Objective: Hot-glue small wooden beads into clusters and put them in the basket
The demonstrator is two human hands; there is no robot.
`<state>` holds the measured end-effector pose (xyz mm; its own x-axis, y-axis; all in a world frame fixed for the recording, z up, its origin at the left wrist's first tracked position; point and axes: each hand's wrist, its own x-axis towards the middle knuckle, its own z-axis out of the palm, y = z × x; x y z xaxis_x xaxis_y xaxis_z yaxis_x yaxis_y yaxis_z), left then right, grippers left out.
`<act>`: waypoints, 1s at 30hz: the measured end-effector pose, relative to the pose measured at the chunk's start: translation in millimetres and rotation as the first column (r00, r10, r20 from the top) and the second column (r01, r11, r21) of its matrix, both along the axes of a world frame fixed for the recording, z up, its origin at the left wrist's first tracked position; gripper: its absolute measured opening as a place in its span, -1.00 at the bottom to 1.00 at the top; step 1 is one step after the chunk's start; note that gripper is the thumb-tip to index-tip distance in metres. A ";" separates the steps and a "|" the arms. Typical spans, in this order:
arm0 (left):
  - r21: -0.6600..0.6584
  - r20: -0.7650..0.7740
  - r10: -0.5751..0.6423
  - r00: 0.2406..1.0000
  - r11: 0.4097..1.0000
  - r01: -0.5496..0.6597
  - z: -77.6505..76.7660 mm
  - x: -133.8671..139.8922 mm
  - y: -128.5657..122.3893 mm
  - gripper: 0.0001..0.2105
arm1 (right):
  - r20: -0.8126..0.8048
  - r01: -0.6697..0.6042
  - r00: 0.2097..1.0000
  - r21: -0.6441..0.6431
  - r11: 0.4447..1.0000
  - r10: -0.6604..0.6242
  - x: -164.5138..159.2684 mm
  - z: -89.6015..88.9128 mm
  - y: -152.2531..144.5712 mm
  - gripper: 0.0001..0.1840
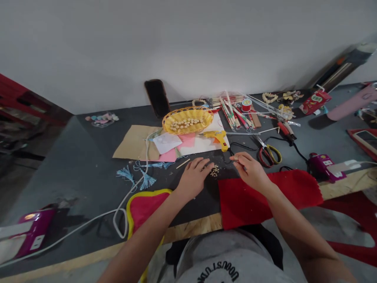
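Observation:
My left hand (pixel 196 174) lies palm down over the dark tabletop, its fingers spread, with the fingertips beside a small heap of pale beads (pixel 215 170). To the right of that heap, my right hand (pixel 249 169) is closed in a pinch; whatever sits between thumb and forefinger is too small to make out. Just beyond the hands, a yellow glue gun (pixel 217 139) rests on white paper. Behind it stands a yellow woven basket (pixel 187 114) holding several pale pieces. Under my right forearm a red felt cloth (pixel 244 200) reaches the table edge.
Scissors (pixel 268 153) and red-handled pliers (pixel 287 131) lie to the right, near a purple power strip (pixel 324 167). Blue tassels (pixel 144 179) and a white cord (pixel 120 212) are on the left. A phone (pixel 157 98) leans against the wall. A pink bottle (pixel 352 104) stands far right.

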<state>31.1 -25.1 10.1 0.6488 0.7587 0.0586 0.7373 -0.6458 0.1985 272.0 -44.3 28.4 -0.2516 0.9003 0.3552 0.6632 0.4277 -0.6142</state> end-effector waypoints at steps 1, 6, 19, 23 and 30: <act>-0.017 -0.027 -0.037 0.999 0.999 0.037 -0.4 3.8 2.3 -0.47 | 0.006 -0.009 1.000 -0.014 1.000 0.009 -0.2 -2.2 -0.6 -0.82; -0.035 -0.088 -0.188 0.978 0.982 0.185 -0.8 13.6 7.3 -0.51 | 0.031 -0.051 0.998 -0.052 0.997 0.053 -3.3 -8.8 -0.5 -0.83; 0.033 0.164 -0.219 0.962 0.976 0.216 -9.3 -35.7 2.7 -0.43 | 0.363 -0.054 0.918 -0.281 0.958 0.158 -35.3 -21.2 5.9 -0.88; 0.092 0.300 -0.097 0.949 0.993 0.073 -8.7 -41.7 2.5 -0.58 | 0.381 -0.081 0.904 -0.290 0.954 0.193 -49.0 -17.1 8.5 -0.85; 0.071 0.365 0.111 0.924 0.987 -0.147 -2.1 -35.6 8.2 -0.81 | 0.361 -0.075 0.916 -0.274 0.959 0.174 -43.0 -15.1 16.5 -0.79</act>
<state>-4.4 -16.9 8.1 0.4679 0.8137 0.3449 0.7063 -0.5788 0.4075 228.9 -27.8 13.4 -0.4375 0.8990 -0.0208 0.8176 0.3880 -0.4255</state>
